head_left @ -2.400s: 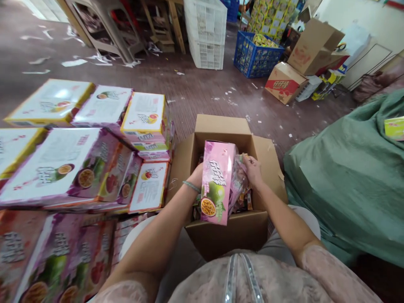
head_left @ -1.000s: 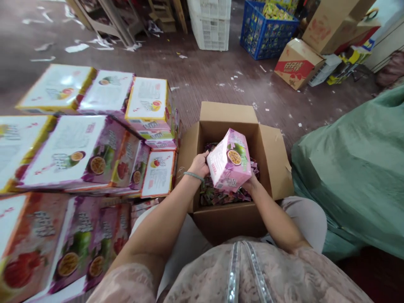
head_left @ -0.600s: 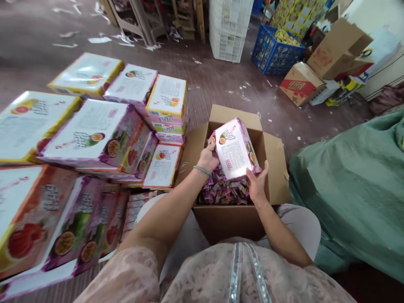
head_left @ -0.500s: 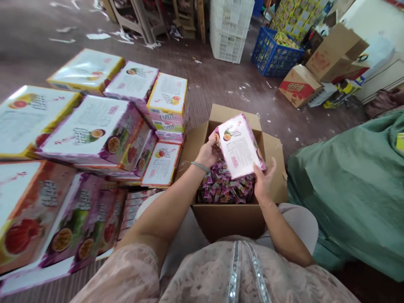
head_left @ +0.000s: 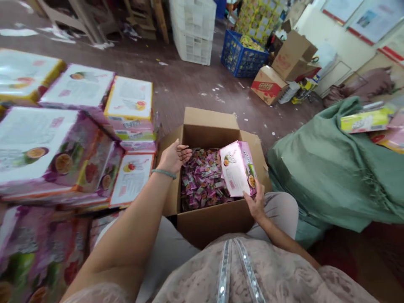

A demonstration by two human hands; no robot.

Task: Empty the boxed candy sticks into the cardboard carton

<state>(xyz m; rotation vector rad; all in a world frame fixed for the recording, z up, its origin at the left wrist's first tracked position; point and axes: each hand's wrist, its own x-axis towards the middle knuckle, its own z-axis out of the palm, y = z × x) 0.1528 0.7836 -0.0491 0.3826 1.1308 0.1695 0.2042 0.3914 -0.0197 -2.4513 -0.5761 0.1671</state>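
Between my legs stands an open cardboard carton (head_left: 205,221), its flaps folded outward. Inside lies a heap of small purple wrapped packets (head_left: 205,179). My right hand (head_left: 256,201) grips the lower corner of a white and purple box with passion fruit pictures (head_left: 235,168), held tilted over the right side of the carton. My left hand (head_left: 174,158) is off the box, above the carton's left edge, with its fingers stretched out and nothing in them.
Stacked fruit-printed boxes (head_left: 129,99) stand on the left. A green cloth-covered heap (head_left: 328,164) on the right has a yellow-green box (head_left: 364,123) on it. Farther off are white crates (head_left: 194,31), a blue basket (head_left: 241,54) and a red-marked carton (head_left: 268,86).
My left hand has let go of the box and moved left. The right hand has lowered and turned the box, so its printed side shows. The view has swung to the right.
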